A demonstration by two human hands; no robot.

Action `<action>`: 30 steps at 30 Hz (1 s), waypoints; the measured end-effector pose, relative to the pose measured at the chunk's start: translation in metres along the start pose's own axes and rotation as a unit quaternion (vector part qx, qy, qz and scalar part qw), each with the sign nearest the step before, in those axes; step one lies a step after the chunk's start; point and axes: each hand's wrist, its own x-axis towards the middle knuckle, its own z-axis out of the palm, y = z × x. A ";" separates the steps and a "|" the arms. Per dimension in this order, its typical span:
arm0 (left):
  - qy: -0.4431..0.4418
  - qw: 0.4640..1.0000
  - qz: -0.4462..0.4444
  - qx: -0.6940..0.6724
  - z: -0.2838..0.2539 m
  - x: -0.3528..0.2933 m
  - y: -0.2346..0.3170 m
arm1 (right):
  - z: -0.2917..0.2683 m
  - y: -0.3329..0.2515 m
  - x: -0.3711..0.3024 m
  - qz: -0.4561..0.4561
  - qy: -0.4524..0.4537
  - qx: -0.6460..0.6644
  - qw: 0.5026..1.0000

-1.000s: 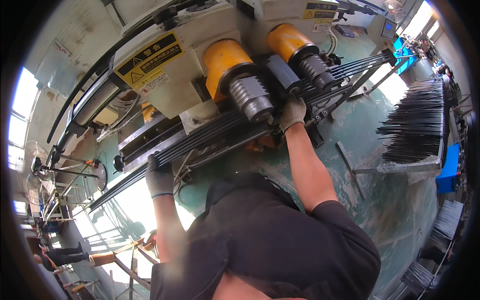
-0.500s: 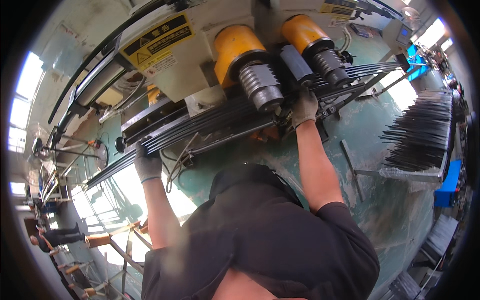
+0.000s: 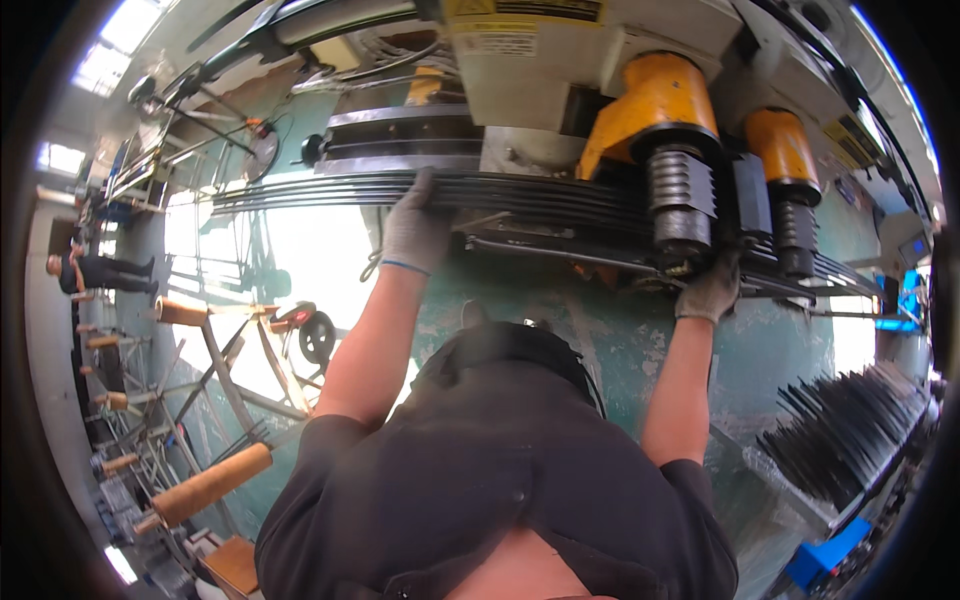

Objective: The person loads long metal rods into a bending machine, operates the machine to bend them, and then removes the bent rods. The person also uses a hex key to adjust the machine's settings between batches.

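Several long thin black rods (image 3: 310,190) run side by side across the machine. My left hand (image 3: 418,225), in a grey knit glove, is closed around them left of the rollers. My right hand (image 3: 710,288), gloved too, is closed at the rods between the two roller units, its fingertips partly lost in shadow. Just above and left of it hangs a ridged steel roller (image 3: 682,195) under an orange housing (image 3: 668,95). A second ridged roller (image 3: 797,235) hangs to the right under another orange housing (image 3: 780,145). Between them sits a dark block (image 3: 752,190).
A stack of black strips (image 3: 845,430) stands on a rack at the lower right. Blue equipment (image 3: 828,553) is near it. On the left are a metal frame with brown rollers (image 3: 212,485) and a wheel (image 3: 317,336). Farther left stands another person (image 3: 105,270).
My view has turned, so the machine appears farther right and the rods lie more level. Both hands remain at the rods; the left now appears farther from their left end.
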 end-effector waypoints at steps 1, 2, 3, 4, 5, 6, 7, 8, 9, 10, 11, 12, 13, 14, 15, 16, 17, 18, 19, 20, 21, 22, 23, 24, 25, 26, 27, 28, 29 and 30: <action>-0.016 1.000 -0.014 -0.009 0.002 -0.007 -0.001 | -0.009 0.014 -0.008 -0.036 -0.026 -0.136 0.990; 0.008 1.000 -0.005 0.025 0.017 -0.020 0.008 | -0.021 0.027 -0.016 -0.076 -0.037 -0.270 0.959; -0.006 1.000 0.009 0.018 0.024 -0.026 0.019 | -0.037 0.053 -0.030 -0.200 -0.056 -0.570 0.795; -0.010 0.999 0.037 0.009 0.014 -0.025 0.032 | -0.045 0.064 -0.039 -0.177 -0.046 -0.504 0.844; -0.017 0.998 0.064 0.001 0.000 -0.022 0.048 | -0.050 0.069 -0.053 -0.058 -0.039 -0.348 0.935; -0.001 0.997 0.080 -0.020 -0.013 -0.019 0.067 | -0.051 0.075 -0.069 0.067 -0.003 -0.161 0.985; 0.012 0.995 0.091 -0.042 -0.028 -0.015 0.086 | -0.053 0.078 -0.088 0.186 0.040 -0.005 0.982; 0.035 0.991 0.089 -0.098 -0.048 -0.005 0.106 | -0.051 0.083 -0.111 0.242 0.047 0.029 0.969; 0.042 0.990 0.105 -0.081 -0.062 -0.001 0.130 | -0.052 0.086 -0.137 0.292 0.052 0.030 0.955; 0.050 0.990 0.119 -0.065 -0.075 -0.002 0.155 | -0.045 0.087 -0.167 0.251 0.068 -0.123 0.958; 0.058 0.989 0.130 -0.047 -0.088 -0.004 0.182 | -0.045 0.091 -0.187 0.356 0.040 -0.081 0.930; 0.034 0.985 0.145 -0.084 -0.096 -0.006 0.208 | -0.045 0.093 -0.209 0.457 0.012 -0.039 0.889; 0.060 0.981 0.165 -0.079 -0.114 -0.004 0.238 | -0.042 0.095 -0.232 0.465 0.026 -0.066 0.883; 0.076 0.978 0.179 -0.078 -0.124 -0.003 0.265 | -0.037 0.098 -0.256 0.472 0.046 -0.092 0.876; 0.092 0.974 0.193 -0.077 -0.134 -0.002 0.292 | -0.029 0.100 -0.276 0.479 0.067 -0.117 0.868; 0.098 0.969 0.206 -0.091 -0.159 0.002 0.322 | -0.022 0.102 -0.291 0.494 0.048 -0.096 0.863; 0.106 0.964 0.220 -0.105 -0.185 0.004 0.351 | -0.017 0.103 -0.305 0.508 0.027 -0.077 0.858; 0.142 0.955 0.233 -0.113 -0.197 0.004 0.371 | -0.018 0.099 -0.319 0.524 0.013 -0.060 0.850; 0.165 0.952 0.251 -0.063 -0.210 0.002 0.388 | -0.017 0.095 -0.331 0.523 -0.009 -0.063 0.850; 0.163 0.955 0.239 -0.066 -0.218 0.001 0.404 | -0.014 0.087 -0.341 0.522 -0.031 -0.065 0.850; 0.161 0.958 0.227 -0.069 -0.227 0.001 0.416 | -0.011 0.079 -0.350 0.521 -0.052 -0.067 0.849; 0.165 0.959 0.227 -0.027 -0.228 0.000 0.423 | -0.006 0.071 -0.356 0.511 -0.060 -0.064 0.855; 0.169 0.959 0.228 0.016 -0.229 -0.002 0.428 | -0.004 0.064 -0.362 0.500 -0.068 -0.062 0.861; 0.139 0.966 0.211 0.044 -0.239 0.000 0.435 | -0.002 0.058 -0.366 0.489 -0.076 -0.060 0.867; 0.111 0.972 0.194 0.071 -0.248 0.001 0.439 | -0.003 0.053 -0.367 0.458 -0.077 -0.086 0.882; 0.095 0.974 0.186 0.088 -0.247 0.003 0.439 | -0.001 0.052 -0.367 0.427 -0.075 -0.108 0.895; 0.077 0.976 0.177 0.104 -0.245 0.004 0.439 | 0.000 0.050 -0.366 0.395 -0.073 -0.130 0.906; 0.060 0.977 0.168 0.120 -0.243 0.005 0.436 | 0.000 0.048 -0.365 0.420 -0.048 -0.093 0.902; 0.052 0.975 0.174 0.130 -0.237 0.008 0.435 | 0.001 0.043 -0.365 0.445 -0.018 -0.053 0.894; 0.044 0.974 0.173 0.141 -0.234 0.009 0.431 | -0.004 0.039 -0.368 0.472 0.017 -0.015 0.881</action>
